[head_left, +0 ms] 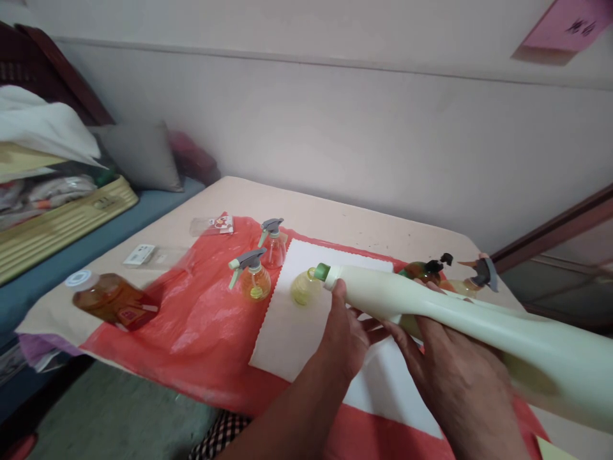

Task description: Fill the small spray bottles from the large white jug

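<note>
A big pale green plastic jug with a darker green spout lies tipped nearly on its side, spout to the left. My right hand is wrapped around its handle. Under the neck, my left hand steadies it, thumb pressed near the spout. Just below and left of the spout, a small round clear bottle without a spray head stands on white paper; some yellowish liquid shows inside, a little blurred. Whether liquid is flowing I cannot tell.
Two spray bottles stand left of the paper on a red plastic sheet. A capped bottle of amber liquid leans at far left, near clear packaging. Behind the jug are another spray bottle and a dark-topped bottle.
</note>
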The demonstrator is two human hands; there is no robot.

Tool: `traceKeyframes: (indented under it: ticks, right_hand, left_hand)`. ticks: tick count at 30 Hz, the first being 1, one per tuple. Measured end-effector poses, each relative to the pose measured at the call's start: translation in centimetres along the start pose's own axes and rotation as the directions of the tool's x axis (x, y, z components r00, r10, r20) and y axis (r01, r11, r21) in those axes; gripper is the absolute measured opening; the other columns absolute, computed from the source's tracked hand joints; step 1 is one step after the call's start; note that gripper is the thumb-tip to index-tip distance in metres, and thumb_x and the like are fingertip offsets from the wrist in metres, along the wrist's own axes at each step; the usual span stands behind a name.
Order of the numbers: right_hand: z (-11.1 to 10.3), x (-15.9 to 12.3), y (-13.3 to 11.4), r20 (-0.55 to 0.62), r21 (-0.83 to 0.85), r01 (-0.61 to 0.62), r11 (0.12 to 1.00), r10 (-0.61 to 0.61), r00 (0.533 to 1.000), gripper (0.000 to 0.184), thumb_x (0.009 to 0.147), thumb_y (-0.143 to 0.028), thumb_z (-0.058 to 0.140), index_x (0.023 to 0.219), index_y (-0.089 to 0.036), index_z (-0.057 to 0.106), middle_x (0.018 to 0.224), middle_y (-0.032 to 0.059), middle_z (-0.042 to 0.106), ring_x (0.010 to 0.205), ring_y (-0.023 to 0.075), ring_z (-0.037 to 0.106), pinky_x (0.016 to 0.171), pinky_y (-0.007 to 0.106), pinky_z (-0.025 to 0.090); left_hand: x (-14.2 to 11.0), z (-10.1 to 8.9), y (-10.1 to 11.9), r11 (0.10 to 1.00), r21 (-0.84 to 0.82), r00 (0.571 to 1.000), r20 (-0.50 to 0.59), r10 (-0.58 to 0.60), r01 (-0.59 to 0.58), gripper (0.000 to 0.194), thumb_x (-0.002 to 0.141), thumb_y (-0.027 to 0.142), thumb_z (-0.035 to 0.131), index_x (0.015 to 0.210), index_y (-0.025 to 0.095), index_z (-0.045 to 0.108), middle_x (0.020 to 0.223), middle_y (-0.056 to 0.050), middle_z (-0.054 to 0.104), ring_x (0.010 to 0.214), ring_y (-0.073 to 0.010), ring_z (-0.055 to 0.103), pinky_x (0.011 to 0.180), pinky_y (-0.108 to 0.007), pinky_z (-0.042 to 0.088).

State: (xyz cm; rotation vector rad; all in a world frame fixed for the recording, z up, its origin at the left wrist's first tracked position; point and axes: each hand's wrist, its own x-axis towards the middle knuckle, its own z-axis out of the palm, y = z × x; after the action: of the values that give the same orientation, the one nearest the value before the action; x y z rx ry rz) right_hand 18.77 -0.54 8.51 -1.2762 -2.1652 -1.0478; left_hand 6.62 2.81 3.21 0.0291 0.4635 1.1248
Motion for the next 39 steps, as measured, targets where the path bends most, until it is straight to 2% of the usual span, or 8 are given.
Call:
traceKeyframes:
  ticks: [7, 13, 20, 27, 32, 39]
  right_hand:
    - [-0.26, -0.29, -0.07, 0.024, -0.007, -0.038, 0.999, 0.039, 0.999, 0.048, 0.095, -0.033, 0.062, 0.135, -0.008, 0.055, 0.118, 0.0198, 0.073, 0.092, 0.0297, 0.071, 0.09, 0.044, 0.053]
    - [-0.36, -0.05, -0.32, 0.016, 0.001, -0.034, 0.999, 0.034, 0.999, 0.045, 0.095, -0.031, 0.063, 0.131, -0.005, 0.058, 0.12, 0.0237, 0.071, 0.092, 0.0323, 0.072, 0.09, 0.048, 0.053]
    - [-0.43, -0.13, -0.28, 0.015, 0.006, -0.034, 0.999, 0.034, 0.999, 0.044, 0.094, -0.032, 0.063, 0.129, -0.006, 0.059, 0.122, 0.0245, 0.07, 0.097, 0.0334, 0.072, 0.091, 0.047, 0.053]
    - [-0.39, -0.49, -0.27, 0.017, -0.024, -0.043, 0.999, 0.044, 0.999, 0.037, 0.094, -0.033, 0.063, 0.121, -0.007, 0.063, 0.118, 0.0238, 0.072, 0.096, 0.0346, 0.072, 0.084, 0.045, 0.054]
    - [-0.46, -0.23, -0.43, 0.024, -0.041, -0.043, 0.998, 0.044, 0.999, 0.039, 0.093, -0.031, 0.065, 0.123, -0.006, 0.062, 0.121, 0.0245, 0.07, 0.099, 0.0351, 0.072, 0.083, 0.043, 0.054]
    - [-0.34, -0.26, -0.41, 0.026, -0.078, -0.035, 0.996, 0.037, 0.999, 0.041, 0.094, -0.035, 0.065, 0.123, -0.006, 0.062, 0.11, 0.0207, 0.074, 0.085, 0.03, 0.073, 0.077, 0.039, 0.053]
  left_hand:
    - [-0.02, 0.09, 0.08, 1.0, 0.008, 1.0, 0.01, -0.001, 0.001, 0.064, 0.095, 0.068, 0.04, 0.136, 0.022, 0.057, 0.125, -0.014, 0.062, 0.095, -0.028, 0.069, 0.073, -0.039, 0.061]
    - [-0.05, 0.11, 0.18, 1.0, 0.018, 1.0, 0.029, 0.005, -0.005, 0.066, 0.095, 0.069, 0.039, 0.134, 0.019, 0.059, 0.13, -0.016, 0.061, 0.095, -0.0271, 0.069, 0.073, -0.038, 0.061]
    - [-0.1, -0.07, 0.0, 1.0, 0.012, 0.999, 0.037, -0.006, 0.006, 0.067, 0.093, 0.071, 0.043, 0.132, 0.02, 0.059, 0.119, -0.014, 0.062, 0.091, -0.0264, 0.068, 0.071, -0.037, 0.06]
    - [-0.06, 0.0, 0.16, 1.0, 0.021, 0.999, 0.037, -0.024, 0.023, 0.069, 0.093, 0.073, 0.041, 0.126, 0.016, 0.062, 0.112, -0.013, 0.061, 0.085, -0.0242, 0.067, 0.073, -0.037, 0.059]
    - [-0.17, -0.04, 0.14, 1.0, 0.017, 0.999, 0.042, -0.027, 0.027, 0.068, 0.092, 0.072, 0.042, 0.125, 0.017, 0.063, 0.106, -0.01, 0.061, 0.08, -0.0227, 0.067, 0.072, -0.037, 0.058]
    - [-0.12, -0.16, 0.0, 1.0, 0.014, 0.998, 0.055, -0.022, 0.022, 0.067, 0.092, 0.072, 0.044, 0.125, 0.017, 0.063, 0.104, -0.01, 0.062, 0.085, -0.0253, 0.068, 0.074, -0.038, 0.059]
